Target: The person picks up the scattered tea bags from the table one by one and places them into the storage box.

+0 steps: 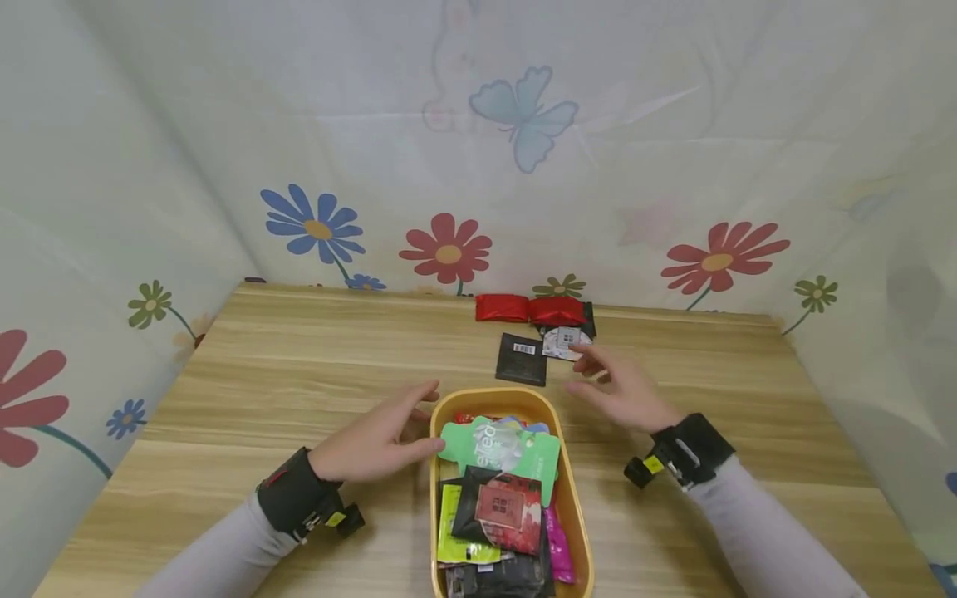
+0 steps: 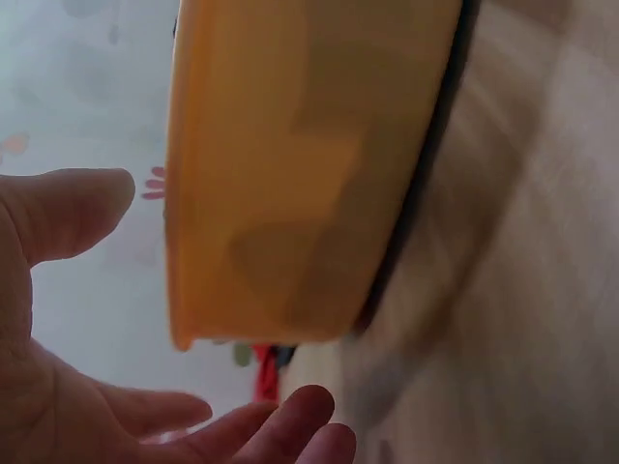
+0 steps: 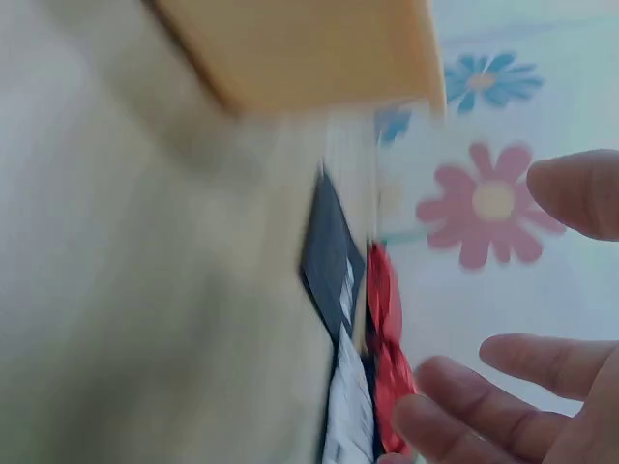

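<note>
A yellow plastic basket [image 1: 516, 404] full of small packets stands in the lower middle of the head view. On top lie a green packet [image 1: 540, 467] and a black-and-red square sachet [image 1: 516, 508]; a lime-yellow packet [image 1: 452, 536] and a pink one [image 1: 557, 548] show at the sides. My left hand [image 1: 377, 436] is at the basket's left side, fingers spread and thumb tip by the rim. To the right of the basket, my right hand [image 1: 626, 392] hovers with loosely bent fingers near a white patterned sachet [image 1: 557, 344]. Neither hand holds anything.
Beyond the basket, a black square sachet [image 1: 521, 365] lies flat on the wooden table [image 1: 314, 349]. Two red packets [image 1: 503, 308] sit side by side at the back edge, against a flower-printed curtain [image 1: 374, 141]. Part of another dark packet shows under the right one.
</note>
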### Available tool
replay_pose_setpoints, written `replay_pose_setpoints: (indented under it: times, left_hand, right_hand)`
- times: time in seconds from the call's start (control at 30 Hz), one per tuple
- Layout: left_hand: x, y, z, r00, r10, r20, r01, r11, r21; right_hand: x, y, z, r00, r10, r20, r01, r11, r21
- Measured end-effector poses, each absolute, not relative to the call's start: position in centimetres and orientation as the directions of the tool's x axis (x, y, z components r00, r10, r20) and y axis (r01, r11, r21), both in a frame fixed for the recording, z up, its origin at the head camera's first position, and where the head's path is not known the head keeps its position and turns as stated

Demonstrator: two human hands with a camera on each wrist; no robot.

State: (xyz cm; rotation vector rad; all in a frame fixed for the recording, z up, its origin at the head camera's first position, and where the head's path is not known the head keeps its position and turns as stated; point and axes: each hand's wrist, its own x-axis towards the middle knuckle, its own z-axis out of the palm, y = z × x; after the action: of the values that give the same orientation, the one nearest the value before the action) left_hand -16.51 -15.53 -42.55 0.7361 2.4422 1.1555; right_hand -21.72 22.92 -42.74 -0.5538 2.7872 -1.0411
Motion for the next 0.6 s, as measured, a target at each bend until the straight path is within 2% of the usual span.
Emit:
replay_pose_setpoints:
  times: [0.13, 0.33, 0.6]
  left_hand:
    - [-16.4, -15.8, -44.1, -0.765, 0.626, -0.153, 0.187, 0.443, 0.877]
    - [-15.8, -16.0, -45.6, -0.752, 0.632, -0.189, 0.043, 0.333, 0.942]
    - [-15.8, -15.8, -46.1, -0.742, 0.645, -0.184, 0.031, 0.307, 0.951]
  right_hand:
    - [-25.5, 22.7, -42.1, -0.933, -0.360, 0.013, -0.310, 0.784, -0.538]
    - [-30.1, 22.4, -42.5, -0.938, -0.345, 0.036, -0.329, 0.851, -0.411]
    - [-33.1, 22.5, -44.3, -0.945, -0.326, 0.032, -0.324, 0.914, -0.244]
